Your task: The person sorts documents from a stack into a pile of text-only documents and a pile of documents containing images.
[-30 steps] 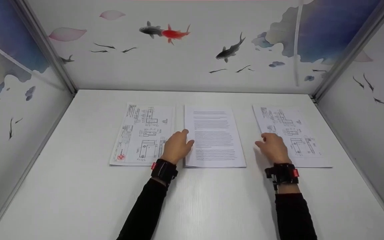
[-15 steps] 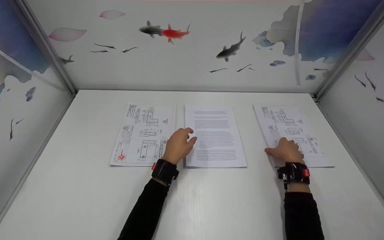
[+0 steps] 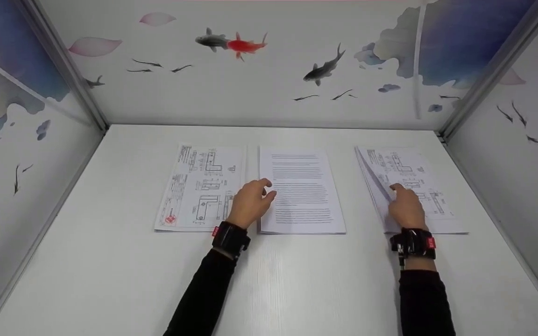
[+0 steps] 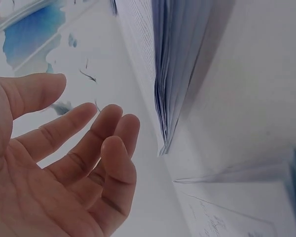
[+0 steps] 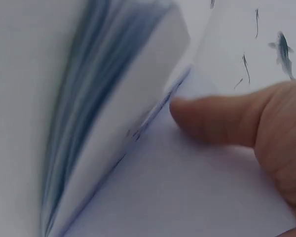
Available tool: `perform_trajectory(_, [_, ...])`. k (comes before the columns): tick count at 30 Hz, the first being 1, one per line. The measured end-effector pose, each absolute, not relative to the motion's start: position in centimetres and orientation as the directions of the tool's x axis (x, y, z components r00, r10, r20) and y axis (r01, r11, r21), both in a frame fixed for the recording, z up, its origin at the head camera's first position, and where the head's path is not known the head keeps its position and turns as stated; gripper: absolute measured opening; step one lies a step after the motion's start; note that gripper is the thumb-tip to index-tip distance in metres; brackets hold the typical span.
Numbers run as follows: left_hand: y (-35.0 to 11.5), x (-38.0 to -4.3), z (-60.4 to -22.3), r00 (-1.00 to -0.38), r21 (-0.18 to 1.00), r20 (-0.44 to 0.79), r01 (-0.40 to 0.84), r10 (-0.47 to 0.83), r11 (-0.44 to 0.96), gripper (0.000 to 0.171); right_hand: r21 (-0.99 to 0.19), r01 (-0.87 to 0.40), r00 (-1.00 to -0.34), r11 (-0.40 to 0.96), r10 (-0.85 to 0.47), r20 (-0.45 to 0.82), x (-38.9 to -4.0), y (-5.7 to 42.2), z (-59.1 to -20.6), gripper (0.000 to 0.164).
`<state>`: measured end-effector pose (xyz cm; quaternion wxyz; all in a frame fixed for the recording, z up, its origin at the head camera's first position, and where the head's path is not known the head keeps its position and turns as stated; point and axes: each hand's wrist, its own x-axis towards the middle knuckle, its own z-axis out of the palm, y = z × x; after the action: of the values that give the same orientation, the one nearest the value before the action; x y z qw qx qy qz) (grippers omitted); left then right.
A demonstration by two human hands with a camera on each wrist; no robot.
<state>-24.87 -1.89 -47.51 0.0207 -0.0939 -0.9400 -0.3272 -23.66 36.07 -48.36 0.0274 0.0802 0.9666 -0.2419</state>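
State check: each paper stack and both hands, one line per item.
Left drawing stack: flat, drawing side up, partly covered by the left hand.
Printed-text stack: flat, text side up.
Right drawing stack: drawing side up, top partly lifted along its left edge; number of sheets raised unclear.
Left hand: fingers loosely curled, holding nothing.
Right hand: pinches the lifted part.

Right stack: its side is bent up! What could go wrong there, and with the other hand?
The lifted paper on the right stack could get creased, because it is bent up next to the right hand. If the pages are loose, some might slide crooked. The left hand is close to the middle stack, so it might nudge that one by accident.
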Motion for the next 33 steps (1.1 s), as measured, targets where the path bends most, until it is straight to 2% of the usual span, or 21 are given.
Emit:
perform_trajectory(2, [-1.9,-24.9,-47.6,-0.982,0.611,0.1,0.189,0.163,0.769,0.032,-0.461,0.148,-0.989,0.875,0.141,-0.05,-23.6,36.4,-48.5,0.062])
perform_trajectory(7, [-1.8,-24.9,-47.9,-0.982,0.617,0.094,0.186,0.164,0.764,0.034,-0.479,0.156,-0.988,0.864,0.134,-0.08,-23.6,36.7,-48.4,0.082])
perform_trajectory(10, [-1.8,-24.9,-47.9,-0.982,0.624,0.084,0.184,0.169,0.76,0.035,-0.465,0.14,-0.989,0.874,0.104,-0.103,-23.7,36.4,-48.3,0.078])
perform_trajectory(13, [-1.7,-25.0,-47.7,-0.983,0.623,0.075,0.176,0.165,0.762,0.035,-0.43,0.128,-0.988,0.893,0.079,-0.13,-23.6,35.9,-48.3,0.056])
perform_trajectory(15, [-1.7,-25.0,-47.6,-0.984,0.62,0.071,0.172,0.163,0.765,0.034,-0.412,0.134,-0.986,0.901,0.079,-0.148,-23.6,35.3,-48.3,0.048])
perform_trajectory(20, [-1.7,-25.0,-47.5,-0.985,0.626,0.054,0.163,0.165,0.763,0.034,-0.386,0.175,-0.978,0.906,0.113,-0.177,-23.6,34.6,-48.4,0.075])
perform_trajectory(29, [-1.8,-25.0,-47.8,-0.983,0.633,0.048,0.165,0.175,0.756,0.035,-0.523,0.159,-0.977,0.837,0.056,-0.207,-23.5,36.7,-47.8,0.06])
perform_trajectory(31, [-1.8,-25.0,-47.8,-0.983,0.637,0.04,0.162,0.177,0.754,0.039,-0.539,0.144,-0.983,0.83,0.058,-0.174,-23.4,36.9,-47.7,0.061])
perform_trajectory(33, [-1.8,-25.0,-47.8,-0.983,0.638,0.033,0.16,0.18,0.754,0.046,-0.554,0.115,-0.99,0.825,0.053,-0.127,-23.4,36.9,-47.8,0.071])
